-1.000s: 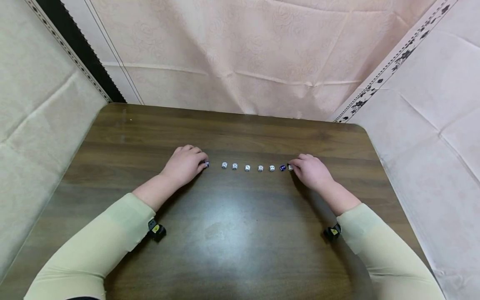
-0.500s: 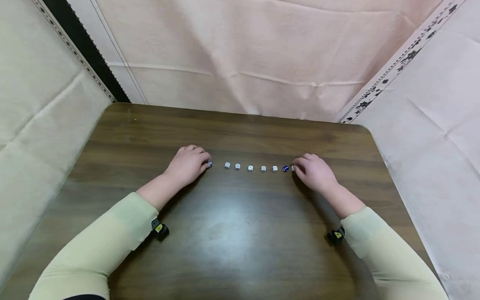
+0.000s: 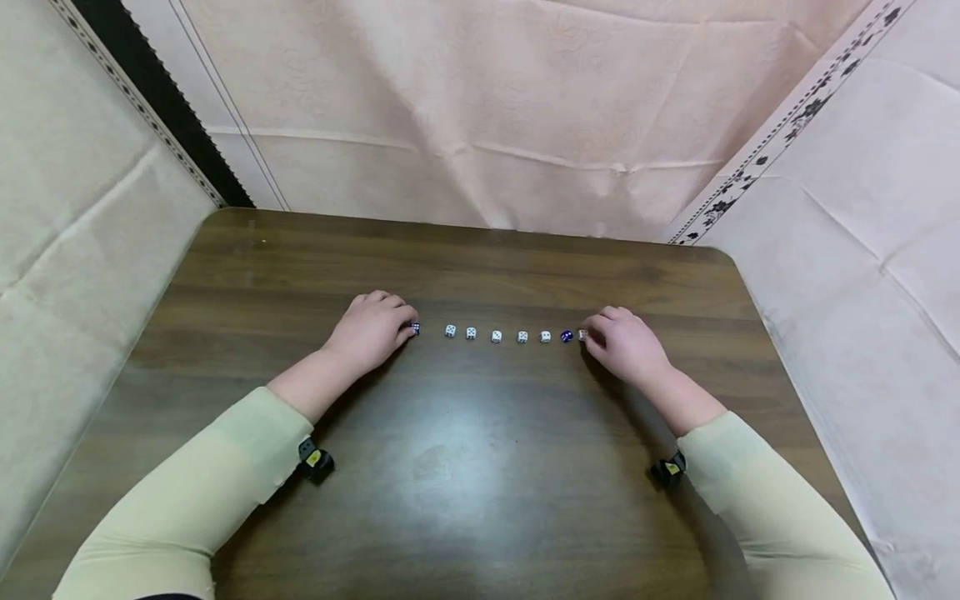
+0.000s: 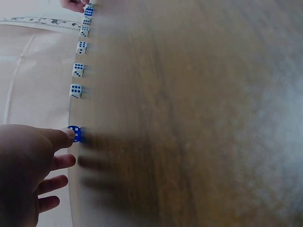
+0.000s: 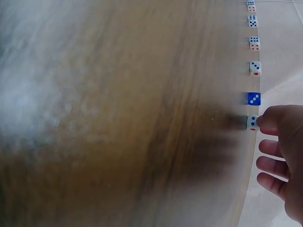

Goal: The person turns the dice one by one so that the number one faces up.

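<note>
A row of small dice runs across the dark wooden table. At its left end my left hand (image 3: pixel 372 332) pinches a blue die (image 4: pixel 75 134) with white pips, the thumb lying against its near face. My right hand (image 3: pixel 625 342) pinches the white die (image 5: pixel 252 123) at the right end between thumb and forefinger, its other fingers loosely bent in the right wrist view. Just left of that die sits a second blue die (image 3: pixel 567 336). Between the blue dice stand several white dice, among them one white die (image 3: pixel 497 337) near the middle, with gaps between them.
The brown table (image 3: pixel 442 467) has rounded far corners and a bright glare patch. Pale cloth (image 3: pixel 480 108) hangs behind the table and on both sides. Black wrist devices (image 3: pixel 315 461) sit at both light green sleeves.
The whole head view shifts slightly right and back. Both hands stay at the two end dice, and the row keeps its layout.
</note>
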Tool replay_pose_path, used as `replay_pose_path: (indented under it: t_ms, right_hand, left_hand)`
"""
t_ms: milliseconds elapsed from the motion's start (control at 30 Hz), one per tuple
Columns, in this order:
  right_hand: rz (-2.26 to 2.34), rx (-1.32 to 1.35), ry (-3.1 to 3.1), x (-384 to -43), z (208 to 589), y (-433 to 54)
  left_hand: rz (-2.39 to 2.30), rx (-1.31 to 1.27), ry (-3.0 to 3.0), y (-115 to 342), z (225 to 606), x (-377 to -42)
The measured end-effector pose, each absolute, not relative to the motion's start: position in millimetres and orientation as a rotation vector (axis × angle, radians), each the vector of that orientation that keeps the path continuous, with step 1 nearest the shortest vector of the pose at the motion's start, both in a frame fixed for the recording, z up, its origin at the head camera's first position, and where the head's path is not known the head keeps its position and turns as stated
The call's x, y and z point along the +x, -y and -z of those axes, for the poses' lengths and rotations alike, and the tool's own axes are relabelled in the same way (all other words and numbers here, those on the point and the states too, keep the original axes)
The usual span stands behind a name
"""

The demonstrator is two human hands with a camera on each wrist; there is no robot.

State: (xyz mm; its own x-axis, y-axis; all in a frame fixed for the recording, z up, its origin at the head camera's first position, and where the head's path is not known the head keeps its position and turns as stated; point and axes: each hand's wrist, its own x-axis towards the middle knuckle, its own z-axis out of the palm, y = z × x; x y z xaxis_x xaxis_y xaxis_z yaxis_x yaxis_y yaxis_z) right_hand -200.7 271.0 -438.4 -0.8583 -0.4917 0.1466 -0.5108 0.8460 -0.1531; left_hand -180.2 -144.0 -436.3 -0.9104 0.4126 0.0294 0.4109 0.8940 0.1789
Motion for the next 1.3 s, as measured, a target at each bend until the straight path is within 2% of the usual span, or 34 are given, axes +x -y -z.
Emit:
replay_pose_path:
  t_ms: [1300]
  right_hand:
    - [-0.220,0.847,2.953,-201.6,434.7,-267.8]
  left_hand:
    - [-0.285,0.675,-3.048,143.8,433.7,-178.7]
